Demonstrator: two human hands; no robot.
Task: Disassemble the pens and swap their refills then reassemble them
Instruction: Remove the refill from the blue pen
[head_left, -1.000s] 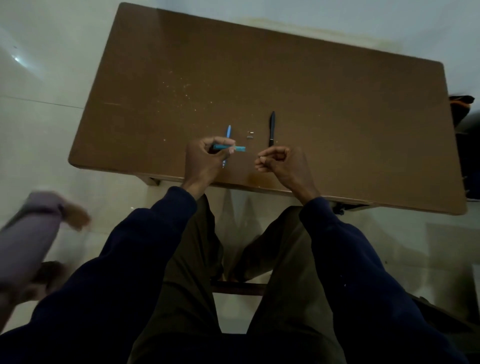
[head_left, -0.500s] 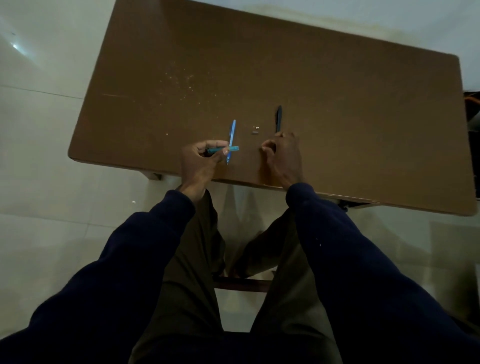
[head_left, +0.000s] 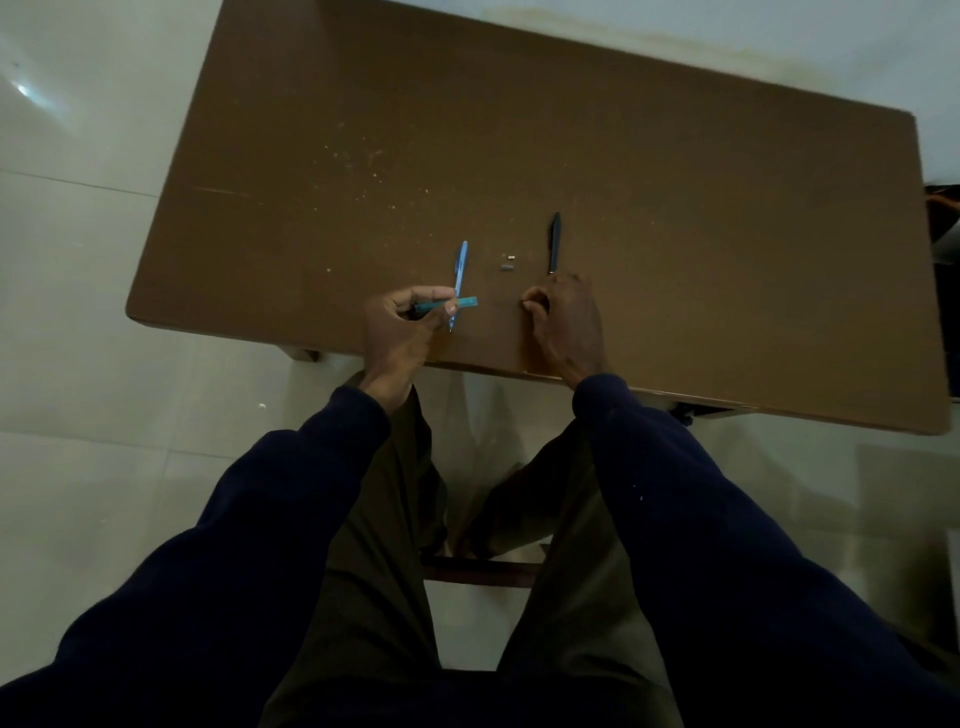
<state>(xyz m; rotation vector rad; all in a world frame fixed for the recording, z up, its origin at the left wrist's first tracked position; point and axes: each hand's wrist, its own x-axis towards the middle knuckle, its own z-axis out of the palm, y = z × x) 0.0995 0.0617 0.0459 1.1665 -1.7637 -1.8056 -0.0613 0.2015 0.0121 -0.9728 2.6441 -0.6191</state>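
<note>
Brown counter (head_left: 675, 208) seen from above, its near edge toward a seated person. The left hand (head_left: 402, 332) grips a teal pen section (head_left: 452, 305) between the thumb and curled fingers. It holds the section crosswise, with the right end projecting past the thumb. That end crosses a light-blue pen barrel (head_left: 461, 265), which lies lengthwise on the counter; whether the two touch cannot be told. Just right of the barrel lie two small loose pen parts (head_left: 507, 262), close together. Further right lies a black pen (head_left: 554, 239), roughly parallel to the blue barrel, its near end at the right hand (head_left: 569, 322). The right hand rests back-up on the counter with fingers curled under; whether they pinch anything cannot be told. Dark blue sleeves (head_left: 701, 493), olive trousers (head_left: 374, 545) and pale floor tiles (head_left: 78, 312) frame the counter.
</note>
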